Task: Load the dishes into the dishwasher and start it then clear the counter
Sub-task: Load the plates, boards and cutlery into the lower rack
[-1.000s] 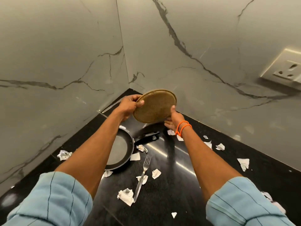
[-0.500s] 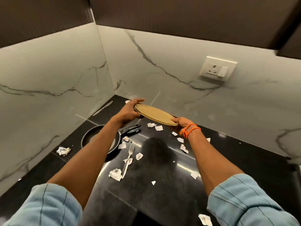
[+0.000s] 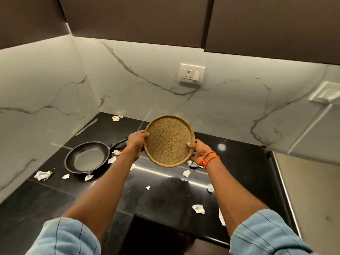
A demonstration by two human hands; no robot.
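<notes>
No text, label, brand, number or sign can be read anywhere in the frame. The crumpled paper scraps point(image 3: 43, 175) at the lower left of the counter point(image 3: 239, 162) show faint dark marks, too blurred to read.

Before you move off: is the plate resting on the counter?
No, the plate is held in the air by the left hand and right hand.
</notes>
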